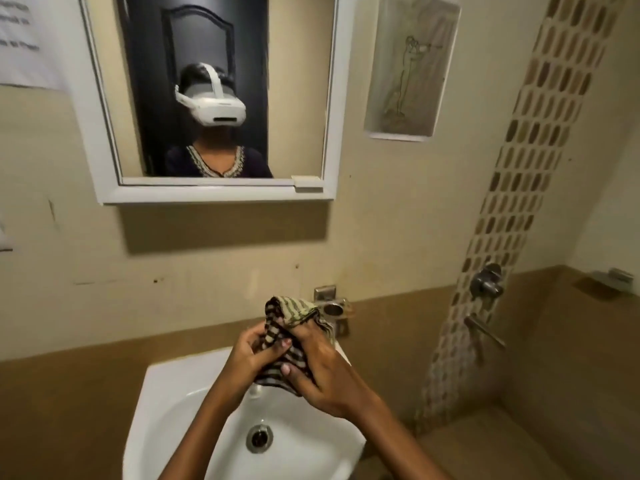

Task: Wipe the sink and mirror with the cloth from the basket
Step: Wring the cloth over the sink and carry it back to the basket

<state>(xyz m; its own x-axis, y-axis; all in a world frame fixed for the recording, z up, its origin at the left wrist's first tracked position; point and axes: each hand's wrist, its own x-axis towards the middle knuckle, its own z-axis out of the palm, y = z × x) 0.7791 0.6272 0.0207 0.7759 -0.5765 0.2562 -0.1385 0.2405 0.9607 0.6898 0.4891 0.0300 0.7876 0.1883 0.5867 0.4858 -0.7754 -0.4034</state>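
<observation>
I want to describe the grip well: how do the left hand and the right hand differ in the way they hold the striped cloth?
The left hand grips the striped cloth from the left side, fingers curled; the right hand covers it from the right and spreads wider. The left hand sits slightly farther from the camera than the right hand. Both hands clasp the same bunched cloth above the sink.

You see a soft striped cloth (289,336), a shiny smooth white sink (194,407), a shiny metal drain (259,438), and a glossy glass mirror (207,46).

head cam | faces forward-down at wall | near, above sink (166,403) | mirror (214,188) ahead, higher
</observation>
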